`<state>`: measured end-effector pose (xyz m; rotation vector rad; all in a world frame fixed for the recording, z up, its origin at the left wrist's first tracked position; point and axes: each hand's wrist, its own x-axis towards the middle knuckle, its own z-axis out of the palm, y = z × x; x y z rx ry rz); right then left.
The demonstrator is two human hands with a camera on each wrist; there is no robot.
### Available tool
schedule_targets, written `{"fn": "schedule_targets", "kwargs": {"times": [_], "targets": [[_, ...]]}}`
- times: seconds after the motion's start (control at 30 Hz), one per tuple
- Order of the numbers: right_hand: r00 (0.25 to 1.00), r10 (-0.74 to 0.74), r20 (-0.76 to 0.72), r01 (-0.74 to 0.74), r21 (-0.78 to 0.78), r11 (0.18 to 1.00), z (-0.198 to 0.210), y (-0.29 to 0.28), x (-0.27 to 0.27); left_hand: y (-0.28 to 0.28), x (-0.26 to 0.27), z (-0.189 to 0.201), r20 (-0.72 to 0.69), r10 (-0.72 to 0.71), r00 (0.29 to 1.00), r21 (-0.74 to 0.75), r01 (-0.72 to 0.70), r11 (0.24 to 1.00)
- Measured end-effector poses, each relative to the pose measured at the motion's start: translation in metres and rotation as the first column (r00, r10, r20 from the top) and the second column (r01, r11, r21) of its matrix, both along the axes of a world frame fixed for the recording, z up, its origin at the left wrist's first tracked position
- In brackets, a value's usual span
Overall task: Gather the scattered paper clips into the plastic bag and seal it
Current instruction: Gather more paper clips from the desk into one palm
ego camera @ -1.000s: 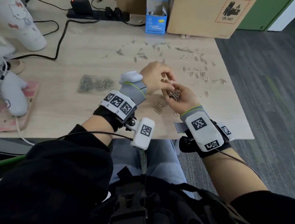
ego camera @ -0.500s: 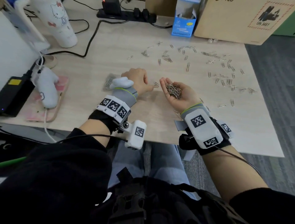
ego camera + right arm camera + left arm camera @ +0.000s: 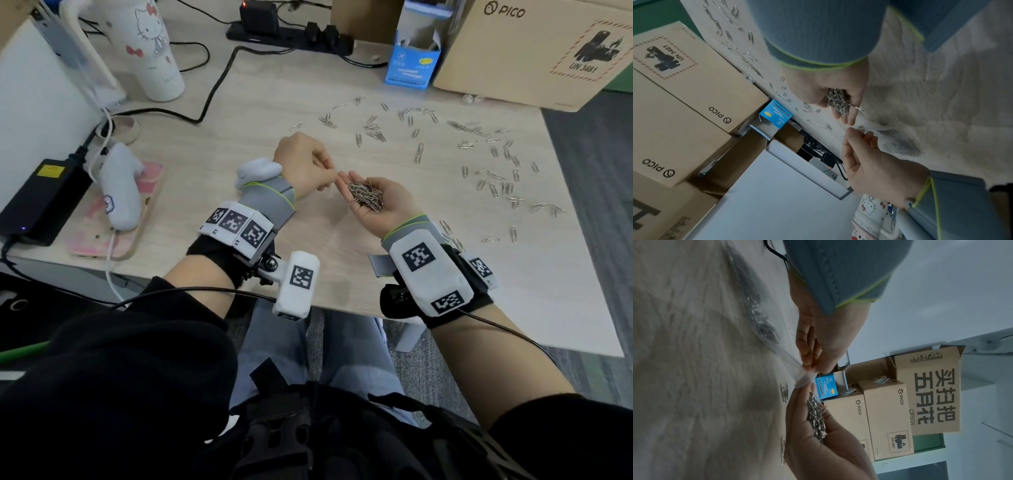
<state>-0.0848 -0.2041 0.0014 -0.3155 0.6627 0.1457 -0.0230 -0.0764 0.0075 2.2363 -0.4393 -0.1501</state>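
My right hand [image 3: 344,185] lies palm up above the table with a pile of paper clips [image 3: 365,197] in it. Just left of it, my left hand [image 3: 330,173] pinches the mouth of the clear plastic bag [image 3: 764,324]. The bag lies on the table with clips inside and is hidden under my left hand in the head view. In the left wrist view, my right fingertips [image 3: 803,386] touch the bag's mouth. In the right wrist view, the bag [image 3: 898,142] trails away from my left hand [image 3: 859,134]. Several loose paper clips [image 3: 493,171] lie scattered across the far and right side of the table.
A blue clip box [image 3: 412,65] and a cardboard box [image 3: 534,51] stand at the back right. A white bottle [image 3: 156,51], a power strip [image 3: 291,32] and cables are at the back left. A black adapter [image 3: 41,198] and a white controller [image 3: 120,192] lie at the left.
My left hand left the right palm, went left to the bag on the table, and brought its mouth over to my right fingertips. The right hand kept its pile of clips.
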Motion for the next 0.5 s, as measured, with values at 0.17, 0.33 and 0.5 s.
{"fn": "schedule_targets", "kwargs": {"times": [0.17,0.33,0.5], "targets": [[0.991,0.131,-0.009,-0.131,-0.148,0.98,0.007,0.007,0.004,-0.002,-0.003,0.0,0.017,-0.021,1.0,-0.041,0.022,0.999],[0.981,0.193,-0.014,-0.193,-0.141,0.971,0.015,0.013,0.011,0.0,-0.002,0.002,0.027,-0.045,0.999,-0.05,0.046,0.998],[0.963,0.264,0.063,-0.259,-0.078,0.963,0.024,0.013,0.016,0.004,0.002,0.007,0.03,0.004,1.0,-0.057,-0.002,0.998]]}}
